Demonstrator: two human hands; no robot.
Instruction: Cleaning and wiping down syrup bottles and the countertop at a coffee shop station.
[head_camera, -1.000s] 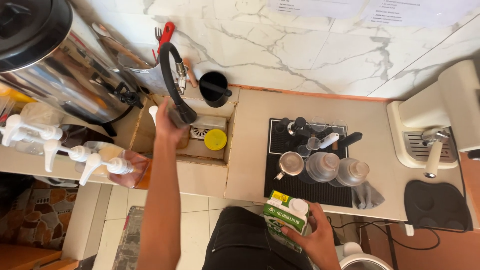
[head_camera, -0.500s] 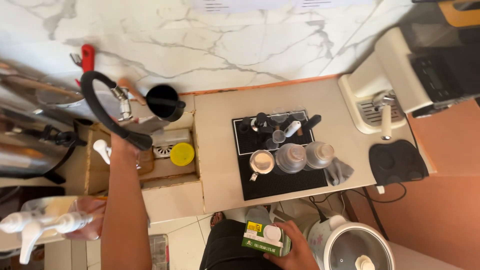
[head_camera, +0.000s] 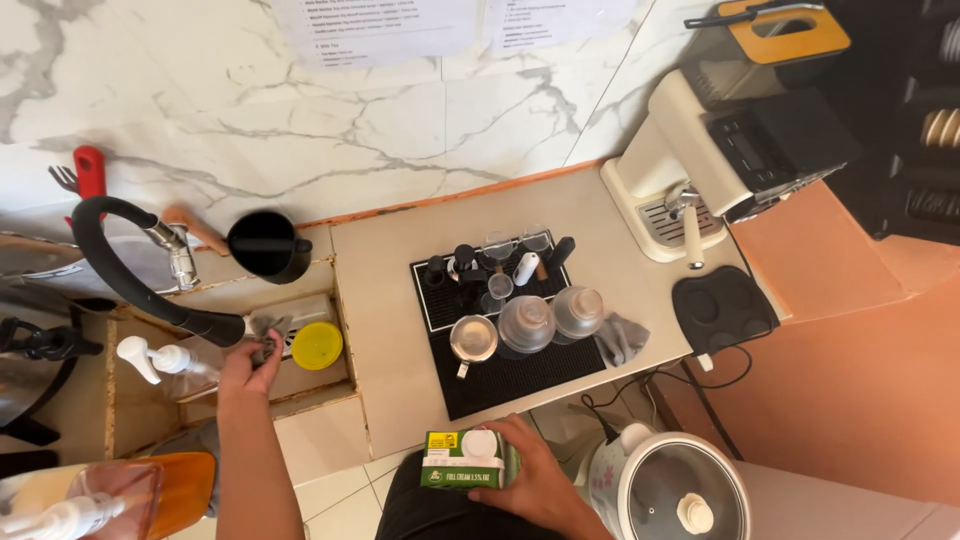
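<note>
The carton (head_camera: 468, 460), green and white with a round white cap on top, sits low in the view at about 6 o'clock, off the worktop (head_camera: 400, 300) edge and close to the body. The right hand (head_camera: 535, 475) wraps it from its 3 o'clock side, the grip closed around the carton's end with fingers curled over the top edge.

At 9 o'clock from the carton, the left hand (head_camera: 250, 365) reaches up into the sink (head_camera: 300, 375). Its fingers are pinched on a small dark thing just below the end of the black tap hose (head_camera: 130, 280); what it is cannot be told. A yellow lid (head_camera: 317, 345) lies just beside that hand at its 3 o'clock, and a white pump bottle (head_camera: 160, 358) stands at its 9 o'clock. A black jug (head_camera: 265, 245) stands at the sink's 12 o'clock edge.

At 12 o'clock from the carton, a black mat (head_camera: 500, 375) on the worktop carries upturned glasses (head_camera: 550, 318), a metal cup (head_camera: 474, 338) and small dark parts. A cream coffee machine (head_camera: 690, 170) stands at 2 o'clock, and a white rice cooker (head_camera: 680, 490) sits at 3 o'clock, just beside the right hand.
</note>
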